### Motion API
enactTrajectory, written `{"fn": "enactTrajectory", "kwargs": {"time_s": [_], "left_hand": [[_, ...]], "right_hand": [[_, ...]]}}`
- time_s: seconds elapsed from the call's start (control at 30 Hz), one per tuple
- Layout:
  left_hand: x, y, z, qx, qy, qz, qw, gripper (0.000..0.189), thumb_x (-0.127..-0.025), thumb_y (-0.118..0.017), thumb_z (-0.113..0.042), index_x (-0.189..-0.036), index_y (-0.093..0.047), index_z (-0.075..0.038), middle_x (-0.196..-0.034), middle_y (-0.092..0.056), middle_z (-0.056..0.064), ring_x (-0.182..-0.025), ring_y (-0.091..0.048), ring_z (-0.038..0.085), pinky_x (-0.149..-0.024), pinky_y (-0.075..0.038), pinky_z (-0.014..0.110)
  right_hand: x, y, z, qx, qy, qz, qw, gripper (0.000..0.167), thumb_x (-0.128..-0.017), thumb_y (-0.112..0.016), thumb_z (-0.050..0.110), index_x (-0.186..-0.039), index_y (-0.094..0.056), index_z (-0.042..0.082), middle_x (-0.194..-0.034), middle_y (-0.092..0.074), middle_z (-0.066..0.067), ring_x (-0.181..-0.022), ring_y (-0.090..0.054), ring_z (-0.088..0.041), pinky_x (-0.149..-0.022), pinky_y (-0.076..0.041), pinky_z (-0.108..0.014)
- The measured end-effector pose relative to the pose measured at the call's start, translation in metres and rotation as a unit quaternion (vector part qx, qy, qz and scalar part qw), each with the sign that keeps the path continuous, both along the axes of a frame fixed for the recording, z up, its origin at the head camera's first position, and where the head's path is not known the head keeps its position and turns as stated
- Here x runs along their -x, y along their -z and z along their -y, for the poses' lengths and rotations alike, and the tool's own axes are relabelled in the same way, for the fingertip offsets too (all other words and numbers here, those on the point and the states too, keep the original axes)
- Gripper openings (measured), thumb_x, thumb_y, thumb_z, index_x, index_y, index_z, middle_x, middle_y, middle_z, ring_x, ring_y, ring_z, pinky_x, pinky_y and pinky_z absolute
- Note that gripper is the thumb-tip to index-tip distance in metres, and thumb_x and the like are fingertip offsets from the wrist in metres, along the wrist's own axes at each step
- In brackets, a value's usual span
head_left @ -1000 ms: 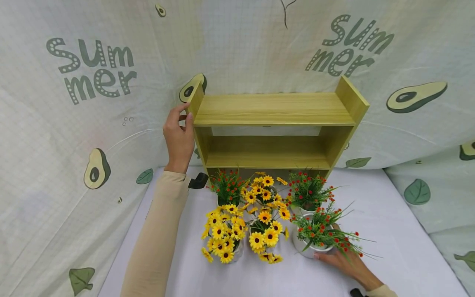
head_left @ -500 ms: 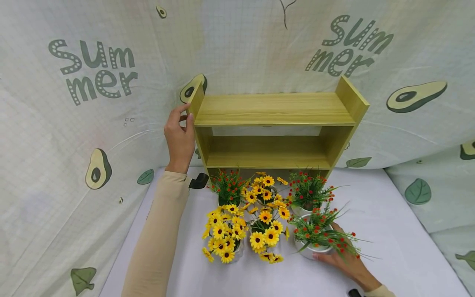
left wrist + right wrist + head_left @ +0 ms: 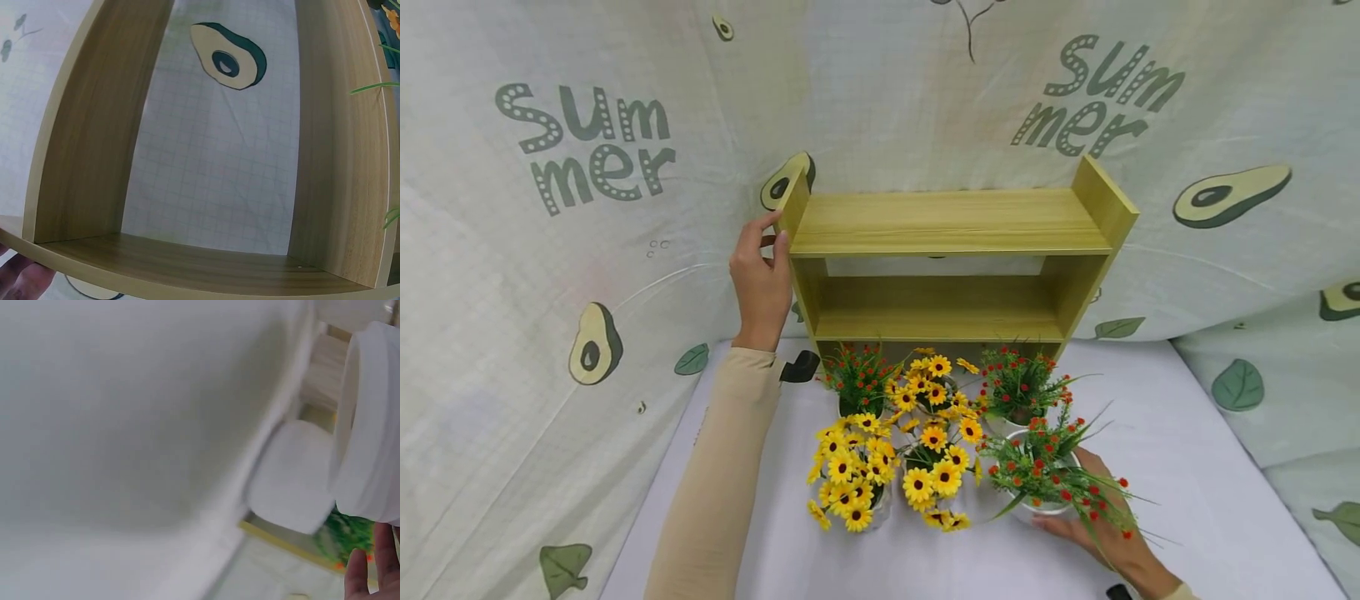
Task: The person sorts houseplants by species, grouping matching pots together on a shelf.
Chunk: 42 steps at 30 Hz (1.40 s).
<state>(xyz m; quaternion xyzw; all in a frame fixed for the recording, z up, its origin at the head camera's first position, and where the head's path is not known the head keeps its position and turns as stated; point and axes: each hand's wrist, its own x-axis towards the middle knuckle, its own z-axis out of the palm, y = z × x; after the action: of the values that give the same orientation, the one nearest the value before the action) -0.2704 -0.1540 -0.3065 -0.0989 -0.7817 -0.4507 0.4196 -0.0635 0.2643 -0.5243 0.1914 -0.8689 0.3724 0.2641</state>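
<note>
In the head view my left hand grips the upper left side board of a light wooden shelf, thumb near its front edge. The left wrist view shows the fingertips against that board's outer face. My right hand holds a white pot of red-flowered greenery from its right side. In the right wrist view this pot is raised off the white surface, its underside showing. Behind it stands another red-flowered potted plant.
Two pots of yellow flowers stand at front left and middle. Another yellow-flowered plant and a red-flowered plant are behind them, before the shelf. A printed cloth hangs behind.
The pot in my right hand has come up slightly and shifted a little right. My left hand stays on the shelf. The head view has shifted slightly.
</note>
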Motion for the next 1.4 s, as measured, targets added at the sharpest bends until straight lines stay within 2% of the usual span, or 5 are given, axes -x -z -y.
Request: {"fn": "enactTrajectory", "kwargs": {"time_s": [0.17, 0.4, 0.67, 0.93, 1.4], "left_hand": [[0.001, 0.000, 0.001, 0.000, 0.000, -0.002, 1.0000, 0.030, -0.107, -0.061, -0.006, -0.136, -0.067, 0.001, -0.134, -0.069, 0.018, -0.103, -0.070, 0.035, -0.073, -0.046, 0.020], [0.001, 0.000, 0.000, -0.004, -0.002, 0.000, 1.0000, 0.030, -0.107, -0.061, -0.006, -0.136, -0.067, 0.001, -0.134, -0.069, 0.018, -0.104, -0.070, 0.035, -0.073, -0.046, 0.020], [0.003, 0.000, -0.001, -0.002, 0.000, -0.002, 1.0000, 0.030, -0.107, -0.061, -0.006, -0.136, -0.067, 0.002, -0.133, -0.069, 0.019, -0.104, -0.070, 0.036, -0.073, -0.045, 0.020], [0.003, 0.001, -0.002, -0.007, -0.001, 0.004, 1.0000, 0.030, -0.107, -0.061, -0.006, -0.137, -0.067, 0.000, -0.134, -0.069, 0.016, -0.105, -0.070, 0.034, -0.073, -0.046, 0.021], [-0.001, 0.001, -0.002, -0.003, -0.004, 0.003, 1.0000, 0.030, -0.108, -0.060, -0.007, -0.137, -0.066, 0.001, -0.134, -0.069, 0.017, -0.105, -0.071, 0.035, -0.073, -0.045, 0.019]], "right_hand": [[0.002, -0.040, 0.004, -0.007, -0.004, -0.061, 0.9981, 0.111, -0.079, -0.067, 0.080, -0.137, -0.053, -0.014, -0.144, -0.048, 0.017, -0.135, -0.033, 0.014, -0.108, -0.025, -0.004], [0.012, -0.097, 0.012, -0.006, -0.010, -0.096, 0.9953, 0.105, -0.084, -0.062, 0.079, -0.129, -0.053, -0.014, -0.143, -0.039, 0.031, -0.128, -0.034, 0.012, -0.106, -0.025, -0.005], [0.029, -0.143, 0.024, -0.012, 0.003, -0.129, 0.9916, 0.108, -0.080, -0.062, 0.084, -0.132, -0.054, -0.011, -0.139, -0.048, 0.022, -0.124, -0.037, 0.004, -0.107, -0.024, -0.009], [0.056, -0.179, 0.034, -0.015, 0.011, -0.183, 0.9830, 0.108, -0.082, -0.063, 0.083, -0.138, -0.052, -0.009, -0.122, -0.059, -0.028, -0.125, -0.049, -0.012, -0.113, -0.029, -0.014], [0.102, -0.245, 0.057, -0.036, 0.059, -0.238, 0.9688, 0.095, -0.089, -0.062, 0.081, -0.132, -0.061, -0.004, -0.114, -0.068, -0.027, -0.105, -0.059, -0.048, -0.098, -0.042, -0.052]]}}
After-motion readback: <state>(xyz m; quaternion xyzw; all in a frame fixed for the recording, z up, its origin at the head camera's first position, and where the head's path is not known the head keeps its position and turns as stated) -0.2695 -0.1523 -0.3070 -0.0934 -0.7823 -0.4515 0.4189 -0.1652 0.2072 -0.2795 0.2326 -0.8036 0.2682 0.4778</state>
